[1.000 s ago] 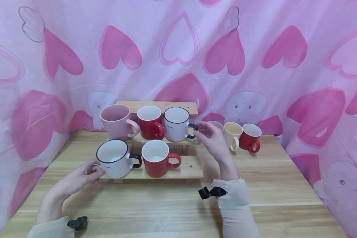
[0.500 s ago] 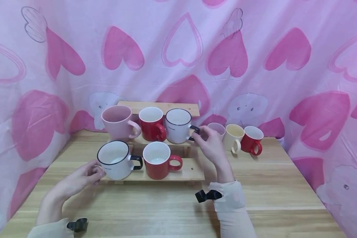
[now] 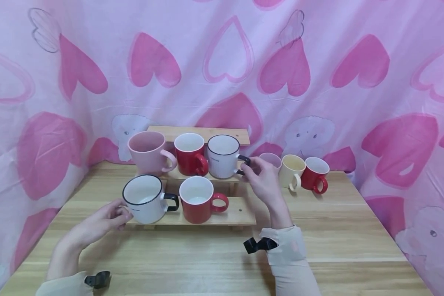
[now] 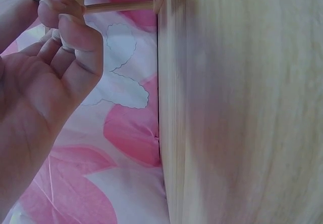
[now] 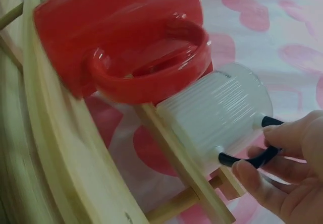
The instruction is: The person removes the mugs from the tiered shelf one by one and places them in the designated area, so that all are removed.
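On the middle step of a wooden rack (image 3: 240, 203) stands a white ribbed mug (image 3: 222, 161) with a black rim and black handle. My right hand (image 3: 263, 179) pinches that handle (image 5: 260, 158) between thumb and fingers. A red mug (image 3: 188, 158) and a pink mug (image 3: 148, 158) share this step. Lower down, a white black-rimmed mug (image 3: 145, 205) and another red mug (image 3: 196, 205) stand with handles to the right. My left hand (image 3: 102, 220) grips the left end of the lower board, its fingers curled at the board's corner in the left wrist view.
To the right of the rack, a small pink mug (image 3: 273, 159), a cream mug (image 3: 290, 168) and a red mug (image 3: 312, 174) stand in a row on the wooden table (image 3: 192, 259). The rack's top board (image 3: 200, 133) is bare. A pink heart-patterned curtain (image 3: 192, 94) hangs behind.
My right hand has shifted slightly left and down at the black handle. The left hand stays at the rack's end. The head view has shifted a little, and the mugs keep their places.
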`<action>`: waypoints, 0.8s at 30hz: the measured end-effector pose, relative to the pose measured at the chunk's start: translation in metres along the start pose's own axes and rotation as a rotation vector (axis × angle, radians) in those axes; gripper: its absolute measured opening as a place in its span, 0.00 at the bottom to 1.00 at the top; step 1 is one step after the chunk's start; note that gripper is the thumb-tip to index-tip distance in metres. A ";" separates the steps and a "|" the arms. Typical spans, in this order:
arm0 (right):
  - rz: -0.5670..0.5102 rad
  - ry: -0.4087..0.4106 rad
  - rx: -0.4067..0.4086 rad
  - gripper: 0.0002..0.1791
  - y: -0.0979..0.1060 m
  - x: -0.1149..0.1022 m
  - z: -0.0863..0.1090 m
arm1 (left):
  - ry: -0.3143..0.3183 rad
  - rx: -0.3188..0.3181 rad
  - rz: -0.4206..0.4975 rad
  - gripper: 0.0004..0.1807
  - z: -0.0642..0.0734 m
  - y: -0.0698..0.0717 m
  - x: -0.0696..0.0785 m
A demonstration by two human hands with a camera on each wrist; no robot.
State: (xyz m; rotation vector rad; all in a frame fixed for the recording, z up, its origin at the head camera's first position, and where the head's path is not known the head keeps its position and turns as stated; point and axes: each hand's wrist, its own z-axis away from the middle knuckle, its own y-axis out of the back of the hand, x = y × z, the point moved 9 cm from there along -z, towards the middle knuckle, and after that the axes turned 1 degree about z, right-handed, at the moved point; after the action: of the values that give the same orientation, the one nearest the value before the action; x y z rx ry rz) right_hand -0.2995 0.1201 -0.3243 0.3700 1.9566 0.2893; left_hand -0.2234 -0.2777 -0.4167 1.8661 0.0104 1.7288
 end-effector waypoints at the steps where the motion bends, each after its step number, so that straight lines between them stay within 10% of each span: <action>1: 0.009 0.009 0.015 0.08 0.001 0.000 0.000 | -0.005 -0.006 0.000 0.10 -0.001 -0.001 0.000; 24: -0.210 -0.146 0.209 0.12 0.035 0.004 0.005 | 0.015 0.005 -0.001 0.12 0.001 0.001 -0.001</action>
State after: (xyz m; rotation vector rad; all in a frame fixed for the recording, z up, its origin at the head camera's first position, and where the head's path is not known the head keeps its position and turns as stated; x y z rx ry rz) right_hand -0.2920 0.1535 -0.3166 0.3079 1.8677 -0.0771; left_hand -0.2233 -0.2794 -0.4177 1.8568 0.0214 1.7436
